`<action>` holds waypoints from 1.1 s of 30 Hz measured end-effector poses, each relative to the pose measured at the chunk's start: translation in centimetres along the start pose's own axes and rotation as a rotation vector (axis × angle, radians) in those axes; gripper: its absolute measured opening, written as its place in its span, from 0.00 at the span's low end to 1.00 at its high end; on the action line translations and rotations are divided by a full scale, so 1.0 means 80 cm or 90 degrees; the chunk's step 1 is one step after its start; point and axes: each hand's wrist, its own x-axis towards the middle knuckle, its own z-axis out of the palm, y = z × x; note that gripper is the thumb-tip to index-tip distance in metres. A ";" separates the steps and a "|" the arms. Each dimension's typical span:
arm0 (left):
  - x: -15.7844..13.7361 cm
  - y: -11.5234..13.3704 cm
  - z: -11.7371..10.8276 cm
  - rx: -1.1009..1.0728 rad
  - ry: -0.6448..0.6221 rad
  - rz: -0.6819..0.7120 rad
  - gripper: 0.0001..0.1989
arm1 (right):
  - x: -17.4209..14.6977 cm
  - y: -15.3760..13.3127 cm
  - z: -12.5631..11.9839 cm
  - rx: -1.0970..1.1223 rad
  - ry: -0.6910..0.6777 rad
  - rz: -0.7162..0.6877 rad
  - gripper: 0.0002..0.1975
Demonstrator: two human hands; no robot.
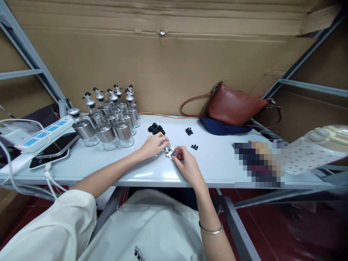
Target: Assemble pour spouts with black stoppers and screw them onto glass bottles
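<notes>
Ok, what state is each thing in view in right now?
Left hand: bent, at the silver parts
Right hand: curled, at the same parts
Silver parts: bunched between the hands
Bottles: upright, some with spouts, some without
Black caps: heaped together
Bag: resting on blue fabric
Power strip: on or off unclear

Two hands: one left hand (154, 145), one right hand (187, 163). Several silver metal parts (169, 150) lie at the fingers, too blurred and covered to number. Three steel-sleeved glass bottles (123, 131) make the front row; more overlap behind, so their full total is uncertain. About seven pourer tops (129, 97) show. At least three tiny black pieces (194, 147), plus one cluster of black plastic parts (189, 131) and one heap of round black caps (155, 127), both uncountable. One leather handbag (234, 105), one power strip (47, 133), one bangle (211, 231).
</notes>
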 end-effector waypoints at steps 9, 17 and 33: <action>0.001 0.001 0.006 0.018 0.028 -0.011 0.15 | -0.001 -0.003 -0.001 0.039 -0.024 0.008 0.08; 0.000 0.004 0.005 0.046 0.058 -0.042 0.13 | -0.003 -0.010 -0.005 0.098 -0.055 -0.029 0.14; -0.096 -0.051 -0.127 0.114 0.819 0.021 0.16 | -0.008 -0.023 -0.010 0.067 0.115 -0.082 0.05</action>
